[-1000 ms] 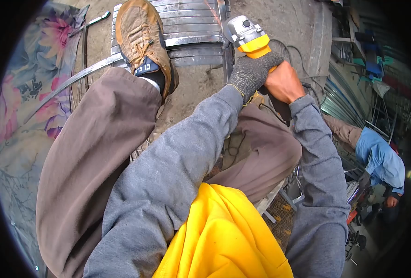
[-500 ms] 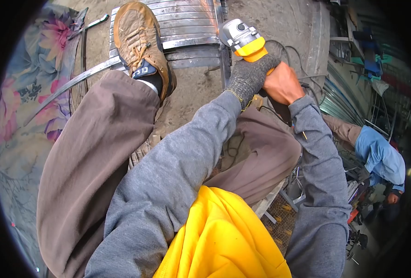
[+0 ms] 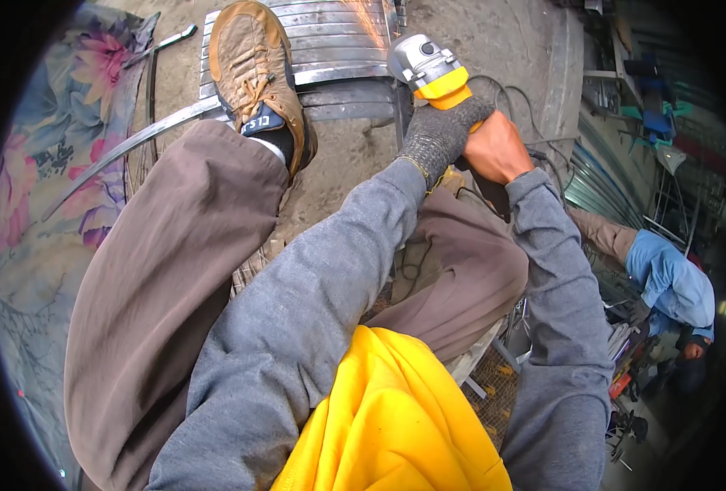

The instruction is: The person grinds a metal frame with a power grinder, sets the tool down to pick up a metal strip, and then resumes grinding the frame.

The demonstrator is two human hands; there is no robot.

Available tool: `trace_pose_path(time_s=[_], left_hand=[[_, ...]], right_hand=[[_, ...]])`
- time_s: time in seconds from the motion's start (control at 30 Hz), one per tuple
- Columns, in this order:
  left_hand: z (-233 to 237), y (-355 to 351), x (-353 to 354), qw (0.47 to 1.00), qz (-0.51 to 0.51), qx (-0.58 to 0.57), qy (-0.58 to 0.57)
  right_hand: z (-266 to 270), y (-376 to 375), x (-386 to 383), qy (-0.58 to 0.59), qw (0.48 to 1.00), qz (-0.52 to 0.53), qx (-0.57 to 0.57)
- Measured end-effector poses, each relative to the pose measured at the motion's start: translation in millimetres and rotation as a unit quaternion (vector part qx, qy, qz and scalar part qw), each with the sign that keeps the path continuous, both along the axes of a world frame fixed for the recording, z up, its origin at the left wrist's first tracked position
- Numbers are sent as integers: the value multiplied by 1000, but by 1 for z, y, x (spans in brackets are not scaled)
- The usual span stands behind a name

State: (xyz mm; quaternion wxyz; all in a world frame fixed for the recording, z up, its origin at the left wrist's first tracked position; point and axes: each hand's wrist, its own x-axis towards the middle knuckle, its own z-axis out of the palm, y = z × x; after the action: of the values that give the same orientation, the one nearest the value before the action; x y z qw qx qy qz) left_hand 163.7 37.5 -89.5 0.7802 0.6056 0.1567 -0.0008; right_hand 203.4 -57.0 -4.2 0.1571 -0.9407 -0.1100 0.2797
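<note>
My left hand [image 3: 448, 129], in a dark grey knitted glove, is wrapped round the yellow neck of an angle grinder [image 3: 430, 67] with a silver head. My right hand [image 3: 498, 149], bare, is closed round the grinder's rear body just behind the glove; most of its fingers are hidden. The grinder's head is at the right edge of a slatted metal panel [image 3: 338, 45], and orange sparks fly up from there. Its disc is out of sight. My left shoe [image 3: 252, 69] rests on the panel, by a curved metal strip [image 3: 134, 141].
A flowered cloth [image 3: 31, 213] covers the floor at the left. Cables [image 3: 526, 98] lie on the concrete right of the grinder. At the far right a person in a blue shirt [image 3: 665, 274] bends among metal parts and racks. A wire mesh piece [image 3: 494, 393] is below my knee.
The spark stream is brighter and wider. My shoe and the panel appear slightly further right and lower in view. Both hands keep their hold on the grinder.
</note>
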Motion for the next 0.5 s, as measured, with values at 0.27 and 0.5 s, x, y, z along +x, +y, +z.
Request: trace_pose_path(time_s=[0.27,0.5], left_hand=[[16,3,0,980,-91,178,-7],[19,3,3,990,-106,38,83]], right_hand=[[9,1,2,-4,999,30,16],[-4,-9,3,-15,1000,7,18]])
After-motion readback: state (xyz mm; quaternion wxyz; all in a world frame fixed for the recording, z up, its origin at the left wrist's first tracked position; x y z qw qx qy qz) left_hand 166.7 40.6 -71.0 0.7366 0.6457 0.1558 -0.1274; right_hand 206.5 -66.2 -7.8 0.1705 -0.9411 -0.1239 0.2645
